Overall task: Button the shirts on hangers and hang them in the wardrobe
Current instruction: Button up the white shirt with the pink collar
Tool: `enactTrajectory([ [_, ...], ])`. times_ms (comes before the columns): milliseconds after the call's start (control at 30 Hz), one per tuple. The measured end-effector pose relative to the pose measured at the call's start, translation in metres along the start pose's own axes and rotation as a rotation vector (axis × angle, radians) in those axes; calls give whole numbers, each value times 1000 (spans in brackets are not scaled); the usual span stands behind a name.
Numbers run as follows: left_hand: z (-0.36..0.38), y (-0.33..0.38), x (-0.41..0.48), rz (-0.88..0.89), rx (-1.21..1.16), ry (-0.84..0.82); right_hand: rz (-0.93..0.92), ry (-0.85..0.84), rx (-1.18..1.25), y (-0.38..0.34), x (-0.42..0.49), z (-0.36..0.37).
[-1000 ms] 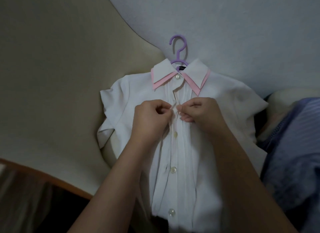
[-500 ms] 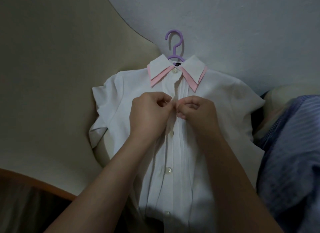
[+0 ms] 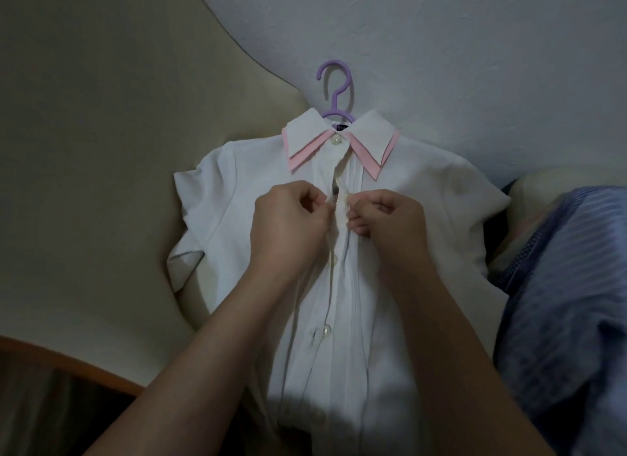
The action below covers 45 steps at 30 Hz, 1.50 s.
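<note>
A home: beige bedding, wooden edge, blue striped cloth.

Bare left hand, right hand

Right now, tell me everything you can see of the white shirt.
The shirt is white, thin-looking, short-sleeved, with a pink-edged double collar and pleats by the placket. It lies front up on a purple hanger. The top button is done; below it the front gapes, and the left hand and right hand pinch its two edges there. A lower button shows further down.
</note>
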<state>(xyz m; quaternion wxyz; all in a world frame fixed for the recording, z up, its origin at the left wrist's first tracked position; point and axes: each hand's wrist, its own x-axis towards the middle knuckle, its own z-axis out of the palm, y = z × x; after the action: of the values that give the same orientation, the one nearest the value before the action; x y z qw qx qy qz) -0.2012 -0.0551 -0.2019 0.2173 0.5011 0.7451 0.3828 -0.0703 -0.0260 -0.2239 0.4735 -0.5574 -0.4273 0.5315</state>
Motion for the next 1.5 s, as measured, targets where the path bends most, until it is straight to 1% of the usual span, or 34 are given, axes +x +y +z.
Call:
enactTrajectory([
  [133, 4, 0, 0, -21, -3, -42, 2, -33, 55, -2, -2, -1],
  [367, 8, 5, -2, -6, -14, -31, -18, -51, -13, 2, 2, 0],
  [467, 6, 7, -2, -18, 0, 13, -24, -37, -52, 5, 3, 1],
  [567, 3, 10, -2, 8, 97, 81, -37, -19, -135, 11, 4, 3],
  [633, 5, 12, -4, 34, 140, 90, -49, -23, -156, 11, 4, 3],
  [733, 9, 13, -5, 25, 161, 41, -53, -58, -123, 9, 4, -1],
  [867, 7, 11, 1, -19, 89, -9, -16, -114, -42, 8, 7, -4],
  [1033, 7, 10, 0, 1, 76, -49, 14, -145, 30, 7, 9, -9],
  [1167, 4, 7, 3, -39, -23, -88, 18, -153, 16, 6, 11, -10],
  [1400, 0, 3, 7, -240, -360, -158, 53, -120, 60, 3, 10, -10],
  [1500, 3, 3, 5, -274, -448, -155, 51, -105, 49, 3, 9, -10],
])
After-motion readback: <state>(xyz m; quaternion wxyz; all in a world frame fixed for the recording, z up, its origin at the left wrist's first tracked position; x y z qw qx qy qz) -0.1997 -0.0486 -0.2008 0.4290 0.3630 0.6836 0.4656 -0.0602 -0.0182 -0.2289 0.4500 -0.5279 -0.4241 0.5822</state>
